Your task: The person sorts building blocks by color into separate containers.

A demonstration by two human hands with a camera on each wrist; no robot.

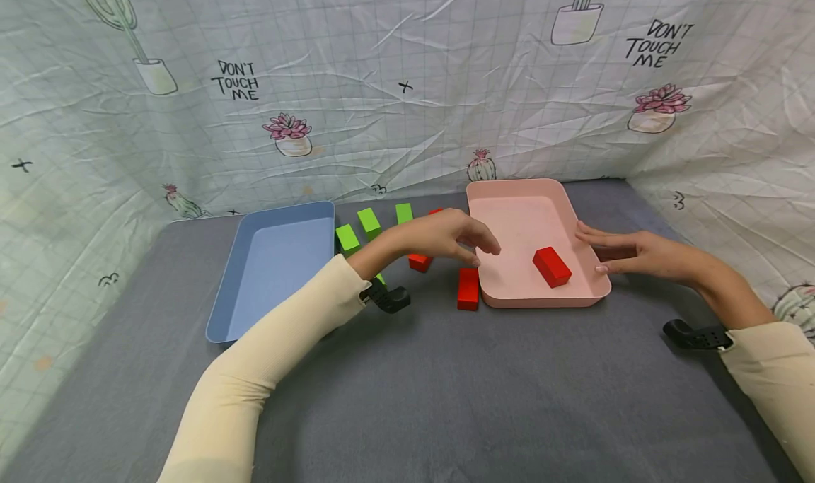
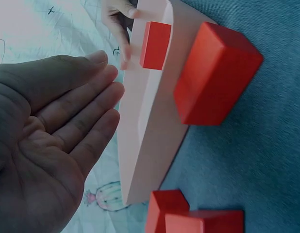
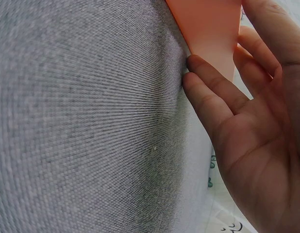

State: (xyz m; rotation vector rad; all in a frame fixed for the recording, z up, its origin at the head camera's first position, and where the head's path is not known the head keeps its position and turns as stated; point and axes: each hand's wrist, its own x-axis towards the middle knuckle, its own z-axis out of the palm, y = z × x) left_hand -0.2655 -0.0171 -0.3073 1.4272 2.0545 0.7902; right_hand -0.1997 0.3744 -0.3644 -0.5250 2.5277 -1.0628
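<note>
My left hand hovers over the left rim of a pink tray, fingers relaxed and holding nothing. In the left wrist view its palm is bare. Inside the tray lies one red block, tilted at an angle, near the front right. On the other side, my right hand rests its extended fingertips against the tray's right wall; the right wrist view shows fingers along the tray's outer side. Just outside the tray's front left corner stands another red block.
More red blocks lie left of the pink tray, partly hidden by the left hand. Several green blocks sit beside a blue tray at the left. A printed cloth hangs behind the grey tabletop.
</note>
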